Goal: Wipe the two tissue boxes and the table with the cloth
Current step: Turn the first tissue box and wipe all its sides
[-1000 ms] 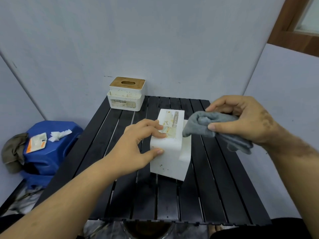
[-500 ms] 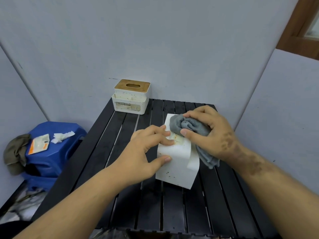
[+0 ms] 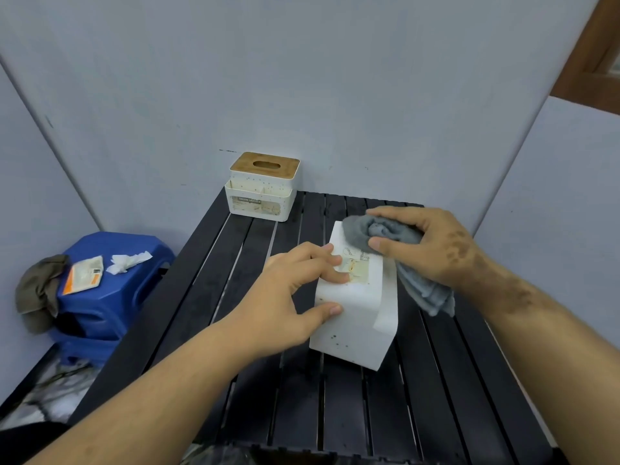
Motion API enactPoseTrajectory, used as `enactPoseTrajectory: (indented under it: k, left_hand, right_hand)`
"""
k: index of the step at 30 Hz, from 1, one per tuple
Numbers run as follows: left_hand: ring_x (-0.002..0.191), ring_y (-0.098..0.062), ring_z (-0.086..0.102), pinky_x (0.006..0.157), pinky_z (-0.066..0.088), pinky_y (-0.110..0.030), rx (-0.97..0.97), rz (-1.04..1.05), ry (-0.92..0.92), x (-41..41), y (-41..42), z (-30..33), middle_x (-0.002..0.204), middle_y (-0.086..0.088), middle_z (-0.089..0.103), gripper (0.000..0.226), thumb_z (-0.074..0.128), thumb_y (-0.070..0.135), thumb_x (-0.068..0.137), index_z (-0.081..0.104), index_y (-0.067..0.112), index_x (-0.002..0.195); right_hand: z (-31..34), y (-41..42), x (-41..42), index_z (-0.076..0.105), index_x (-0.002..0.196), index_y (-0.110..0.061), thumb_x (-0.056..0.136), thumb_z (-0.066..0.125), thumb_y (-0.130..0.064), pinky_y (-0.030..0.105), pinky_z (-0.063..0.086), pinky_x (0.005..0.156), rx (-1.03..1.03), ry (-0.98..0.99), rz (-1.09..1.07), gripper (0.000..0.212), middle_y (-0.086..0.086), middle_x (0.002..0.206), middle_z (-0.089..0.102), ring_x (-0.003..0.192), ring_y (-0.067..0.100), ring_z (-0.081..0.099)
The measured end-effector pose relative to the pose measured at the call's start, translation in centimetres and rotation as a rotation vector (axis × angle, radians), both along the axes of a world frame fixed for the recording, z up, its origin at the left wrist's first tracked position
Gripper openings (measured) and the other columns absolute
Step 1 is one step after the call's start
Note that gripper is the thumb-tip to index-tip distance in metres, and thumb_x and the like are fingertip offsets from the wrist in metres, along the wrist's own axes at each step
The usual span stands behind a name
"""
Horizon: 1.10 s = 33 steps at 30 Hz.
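Observation:
A white tissue box (image 3: 355, 327) lies tipped on its side in the middle of the black slatted table (image 3: 214, 283), label face up. My left hand (image 3: 288, 297) grips its left side, fingers on the label and thumb on the near face. My right hand (image 3: 432, 250) holds a bunched grey cloth (image 3: 365, 233) and presses it on the far end of the box's top; the cloth's tail hangs down beside the box on the right. A second white tissue box with a wooden lid (image 3: 263, 186) stands upright at the table's far left corner.
Grey panels close in the table at the back and on both sides. A blue plastic stool (image 3: 107, 297) stands left of the table with a packet, a crumpled tissue and a brown rag on it. The table's near edge is just below my forearms.
My right hand brought the cloth down from the air onto the box, then slid it toward the far end of the top face. My left hand kept its hold on the box.

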State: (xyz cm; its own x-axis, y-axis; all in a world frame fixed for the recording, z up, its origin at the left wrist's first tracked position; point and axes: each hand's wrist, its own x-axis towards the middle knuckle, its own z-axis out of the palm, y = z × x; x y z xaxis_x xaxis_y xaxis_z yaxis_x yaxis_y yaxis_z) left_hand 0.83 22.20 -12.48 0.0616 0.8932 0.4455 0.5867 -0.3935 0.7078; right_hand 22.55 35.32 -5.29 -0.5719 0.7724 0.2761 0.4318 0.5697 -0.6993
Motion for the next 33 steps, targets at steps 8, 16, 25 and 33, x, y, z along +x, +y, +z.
enactPoseTrajectory:
  k: [8, 16, 25, 33]
  left_hand:
    - [0.145, -0.002, 0.045, 0.119, 0.034, -0.055, -0.003, -0.011, -0.018, 0.0, -0.1, 0.1, 0.133, 0.021, 0.058, 0.037, 0.082, 0.025, 0.083, 0.067, 0.040, 0.112]
    - [0.144, -0.003, 0.045, 0.119, 0.033, -0.054, 0.003, -0.004, -0.007, -0.1, -0.1, 0.0, 0.133, 0.023, 0.059, 0.036, 0.082, 0.026, 0.082, 0.067, 0.041, 0.111]
    - [0.146, -0.008, 0.044, 0.118, 0.036, -0.054, -0.017, -0.002, -0.004, -0.1, 0.0, -0.1, 0.135, 0.022, 0.058, 0.036, 0.080, 0.030, 0.083, 0.067, 0.041, 0.115]
    - [0.145, -0.009, 0.045, 0.118, 0.036, -0.054, -0.019, 0.003, 0.006, -0.2, -0.1, -0.1, 0.134, 0.023, 0.057, 0.036, 0.081, 0.031, 0.082, 0.067, 0.041, 0.114]
  right_hand:
    - [-0.3, -1.2, -1.0, 0.068, 0.119, -0.036, 0.082, 0.078, -0.028, 0.007, 0.046, 0.089, 0.015, 0.007, 0.128, 0.039, -0.025, 0.108, 0.070, 0.104, -0.010, 0.062]
    - [-1.7, -1.2, -1.2, 0.050, 0.142, -0.029, 0.090, 0.068, -0.028, 0.015, 0.027, 0.114, 0.274, -0.078, 0.167, 0.055, -0.026, 0.137, 0.048, 0.143, -0.002, 0.027]
    - [-1.8, -0.3, -0.5, 0.062, 0.132, -0.016, 0.089, 0.070, -0.005, 0.030, 0.044, 0.109, 0.229, 0.091, 0.281, 0.045, -0.007, 0.133, 0.062, 0.127, 0.005, 0.054]
    - [-1.3, -1.0, -0.8, 0.064, 0.129, -0.023, 0.088, 0.072, -0.012, 0.017, 0.045, 0.102, 0.169, 0.030, 0.255, 0.044, -0.016, 0.129, 0.063, 0.121, -0.003, 0.057]
